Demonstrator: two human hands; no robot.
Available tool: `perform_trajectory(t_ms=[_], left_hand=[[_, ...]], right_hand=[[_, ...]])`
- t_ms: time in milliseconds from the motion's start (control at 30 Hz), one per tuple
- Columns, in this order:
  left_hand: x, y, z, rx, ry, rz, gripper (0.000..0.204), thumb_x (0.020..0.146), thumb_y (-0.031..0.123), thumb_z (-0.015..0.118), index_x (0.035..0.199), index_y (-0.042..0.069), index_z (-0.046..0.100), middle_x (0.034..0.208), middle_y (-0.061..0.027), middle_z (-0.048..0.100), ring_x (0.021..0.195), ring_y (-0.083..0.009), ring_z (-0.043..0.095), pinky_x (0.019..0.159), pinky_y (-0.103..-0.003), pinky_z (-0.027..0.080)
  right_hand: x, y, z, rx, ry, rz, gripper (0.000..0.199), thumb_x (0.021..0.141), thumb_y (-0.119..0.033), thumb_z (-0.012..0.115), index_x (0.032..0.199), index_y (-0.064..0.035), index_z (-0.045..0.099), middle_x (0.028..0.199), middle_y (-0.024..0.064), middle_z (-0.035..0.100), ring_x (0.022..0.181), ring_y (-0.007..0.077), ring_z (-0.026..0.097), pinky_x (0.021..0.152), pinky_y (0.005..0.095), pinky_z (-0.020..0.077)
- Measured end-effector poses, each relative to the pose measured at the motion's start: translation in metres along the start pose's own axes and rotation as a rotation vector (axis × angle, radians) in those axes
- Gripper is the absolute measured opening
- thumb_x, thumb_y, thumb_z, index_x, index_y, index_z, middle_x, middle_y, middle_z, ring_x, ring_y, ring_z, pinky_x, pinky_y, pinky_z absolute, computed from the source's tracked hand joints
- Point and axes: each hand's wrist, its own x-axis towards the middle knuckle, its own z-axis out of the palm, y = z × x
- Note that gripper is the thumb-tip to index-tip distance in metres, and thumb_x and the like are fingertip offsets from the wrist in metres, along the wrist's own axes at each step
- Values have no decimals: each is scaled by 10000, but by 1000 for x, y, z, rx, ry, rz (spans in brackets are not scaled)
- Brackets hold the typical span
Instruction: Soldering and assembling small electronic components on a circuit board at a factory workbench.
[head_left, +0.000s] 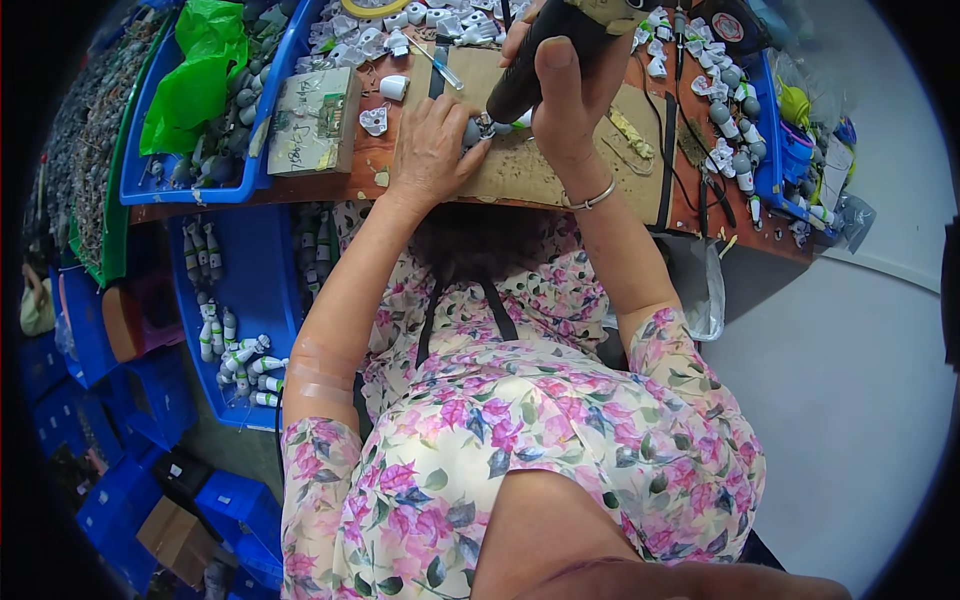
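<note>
My right hand (575,110) wraps round a black cylindrical tool (548,62), which looks like an electric screwdriver, its thumb along the near side. The tool slants from upper right to lower left, and its lower end comes close to a small grey-and-white plastic part (484,128). That part lies on the brown cardboard work mat (520,178), pinched in the fingers of my left hand (435,145). Whether the tool touches the part cannot be seen. Just above my left hand is a screwdriver with a clear blue handle (447,74).
White plastic shells (460,25) pile up at the back. A block with handwriting (312,120) and a blue bin (135,180) holding grey parts and a green bag (200,75) stand left. Pliers (715,195), cables and grey-white pieces (745,150) lie right. A lower blue tray (240,300) holds assembled pieces.
</note>
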Motion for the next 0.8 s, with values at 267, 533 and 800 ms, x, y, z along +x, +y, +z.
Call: perform_trajectory(t_ms=[267, 533, 800], left_hand=[[0, -2, 3, 5, -7, 23, 355, 828, 305, 711, 1078, 85, 589, 1054, -102, 538, 1020, -292, 520, 857, -431, 398], [1, -2, 4, 14, -19, 34, 357, 819, 306, 717, 1064, 81, 586, 1051, -104, 536, 1007, -293, 520, 846, -434, 391], [4, -1, -8, -26, -21, 45, 429, 770, 352, 758, 1074, 88, 611, 1079, -112, 543, 1024, -315, 523, 893, -445, 403]], right_hand=[[-4, -5, 9, 69, 0, 38, 483, 868, -119, 766, 1239, -50, 465, 958, 47, 609, 767, 121, 587, 638, 250, 483], [-7, -4, 6, 87, 54, 14, 469, 902, -113, 724, 1268, -57, 436, 961, 48, 598, 734, 110, 571, 608, 238, 461], [11, -11, -2, 93, 86, 12, 403, 955, -237, 679, 1240, -66, 451, 889, 38, 589, 684, 91, 558, 596, 229, 454]])
